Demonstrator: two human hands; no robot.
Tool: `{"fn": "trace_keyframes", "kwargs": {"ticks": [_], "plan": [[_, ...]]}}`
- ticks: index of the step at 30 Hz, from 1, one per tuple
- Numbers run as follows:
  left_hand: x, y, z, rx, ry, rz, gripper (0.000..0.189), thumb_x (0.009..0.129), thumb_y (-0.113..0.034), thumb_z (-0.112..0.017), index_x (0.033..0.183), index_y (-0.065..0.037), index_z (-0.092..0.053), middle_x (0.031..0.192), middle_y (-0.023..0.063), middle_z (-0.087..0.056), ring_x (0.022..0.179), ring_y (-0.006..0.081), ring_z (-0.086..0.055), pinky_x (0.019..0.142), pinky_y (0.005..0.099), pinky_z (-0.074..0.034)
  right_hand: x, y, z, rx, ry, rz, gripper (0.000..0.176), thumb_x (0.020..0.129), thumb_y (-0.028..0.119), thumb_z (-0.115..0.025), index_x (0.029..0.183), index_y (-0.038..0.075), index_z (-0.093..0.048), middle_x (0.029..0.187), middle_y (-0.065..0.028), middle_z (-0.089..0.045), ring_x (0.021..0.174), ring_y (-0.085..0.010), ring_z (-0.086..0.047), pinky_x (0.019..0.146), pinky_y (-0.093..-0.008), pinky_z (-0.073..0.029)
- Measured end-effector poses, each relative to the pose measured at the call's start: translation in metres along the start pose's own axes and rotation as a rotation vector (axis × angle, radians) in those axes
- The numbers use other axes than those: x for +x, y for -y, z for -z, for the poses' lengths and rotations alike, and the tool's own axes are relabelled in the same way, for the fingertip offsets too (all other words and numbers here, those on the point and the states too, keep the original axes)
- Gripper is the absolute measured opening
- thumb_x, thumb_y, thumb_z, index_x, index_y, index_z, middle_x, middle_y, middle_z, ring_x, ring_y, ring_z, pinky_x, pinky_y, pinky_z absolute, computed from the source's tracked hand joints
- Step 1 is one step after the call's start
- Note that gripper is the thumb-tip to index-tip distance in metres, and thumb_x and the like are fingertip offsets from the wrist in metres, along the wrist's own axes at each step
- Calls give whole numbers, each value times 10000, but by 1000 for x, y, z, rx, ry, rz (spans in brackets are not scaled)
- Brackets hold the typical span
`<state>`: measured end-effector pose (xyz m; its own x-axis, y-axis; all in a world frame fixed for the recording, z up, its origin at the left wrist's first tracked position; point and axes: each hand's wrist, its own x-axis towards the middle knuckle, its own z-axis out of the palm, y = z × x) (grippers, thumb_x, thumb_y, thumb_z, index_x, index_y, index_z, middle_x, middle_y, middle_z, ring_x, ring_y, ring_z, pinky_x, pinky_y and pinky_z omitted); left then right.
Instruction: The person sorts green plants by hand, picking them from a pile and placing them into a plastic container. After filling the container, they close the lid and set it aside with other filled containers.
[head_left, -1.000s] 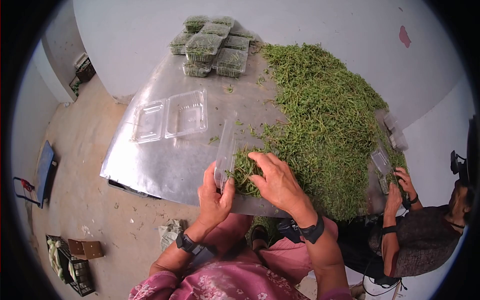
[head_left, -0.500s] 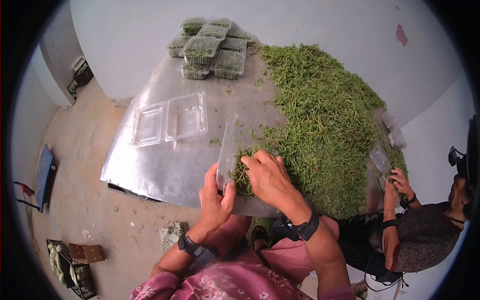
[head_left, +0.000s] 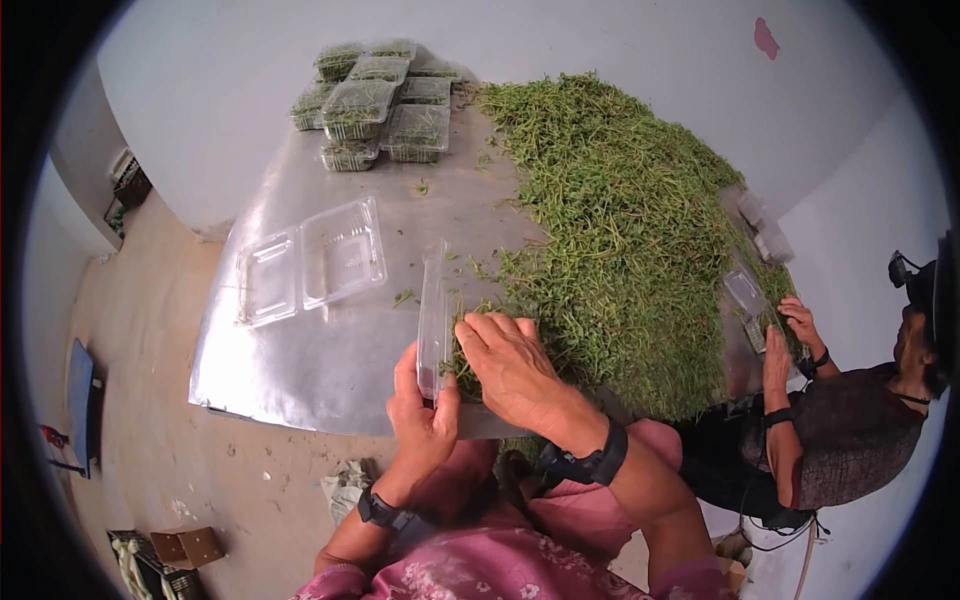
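My left hand (head_left: 424, 420) grips the near end of a clear plastic clamshell box (head_left: 433, 330), its thumb on the right side and fingers on the left. The box's lid side stands steeply upright; its tray side is largely covered by leafy green stems (head_left: 459, 376) and my right hand. Over those stems lies my right hand (head_left: 510, 375), its fingers stretched out and pressing down; the fingertips are partly hidden. A large heap of the same greens (head_left: 630, 240) spreads just beyond and to the right of this hand.
An opened, unfilled clamshell (head_left: 312, 262) lies on the metal table (head_left: 350, 370) to the left. Filled boxes (head_left: 358, 108) are stacked by the wall. On the right, another person's hands (head_left: 785, 335) work at a small box beside the heap.
My right hand has gone from bunched fingers in the greens to lying flatter over them at the box. The view has shifted slightly; my left hand keeps its hold.
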<state>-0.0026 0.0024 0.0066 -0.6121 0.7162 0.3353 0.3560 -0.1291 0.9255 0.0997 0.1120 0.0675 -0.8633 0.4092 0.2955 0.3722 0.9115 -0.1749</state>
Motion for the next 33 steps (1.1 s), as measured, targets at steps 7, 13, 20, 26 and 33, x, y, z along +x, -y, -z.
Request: {"fn": "trace_keyframes", "kwargs": {"ticks": [7, 13, 20, 26, 33], "plan": [[0, 4, 1, 15, 18, 21, 523, 845, -45, -611, 1332, 14, -427, 945, 146, -631, 737, 194, -614, 663, 326, -497, 11, -2, -3, 26, 180, -36, 370, 696, -20, -582, 1064, -40, -556, 998, -131, -547, 988, -303, -521, 867, -426, -368], [-4, 4, 2, 18, 8, 69, 478, 882, -73, -609, 1322, 24, -446, 812, 79, -580, 685, 150, -542, 637, 293, -465, 11, -12, 13, 120, 201, -27, 270, 763, -3, -582, 1032, 5, -605, 1035, -116, -576, 1015, -278, -541, 876, -403, -364], [-5, 4, -3, -36, -36, 44, 463, 905, -51, -580, 1331, 63, -437, 719, 15, -514, 639, 86, -473, 579, 247, -404, 15, -82, 67, 351, -178, -220, 113, 820, 1, -588, 913, -9, -652, 862, -137, -614, 785, -313, -628, 718, -387, -496], [-4, -1, -1, -16, 39, 57, 456, 938, 9, -519, 1369, 41, -373, 727, -30, -479, 644, 42, -418, 584, 192, -336, -5, -129, 44, 186, 113, -538, 489, 745, -164, -468, 1160, 53, -610, 1079, -164, -524, 1024, -354, -546, 850, -437, -446], [-2, 0, -2, -7, 11, 27, 455, 933, -1, -523, 1361, 64, -385, 696, -19, -481, 625, 53, -429, 572, 207, -345, 2, -138, 27, 198, 224, -525, 282, 751, -138, -484, 960, 26, -578, 1057, -140, -532, 997, -311, -545, 824, -410, -448]]}}
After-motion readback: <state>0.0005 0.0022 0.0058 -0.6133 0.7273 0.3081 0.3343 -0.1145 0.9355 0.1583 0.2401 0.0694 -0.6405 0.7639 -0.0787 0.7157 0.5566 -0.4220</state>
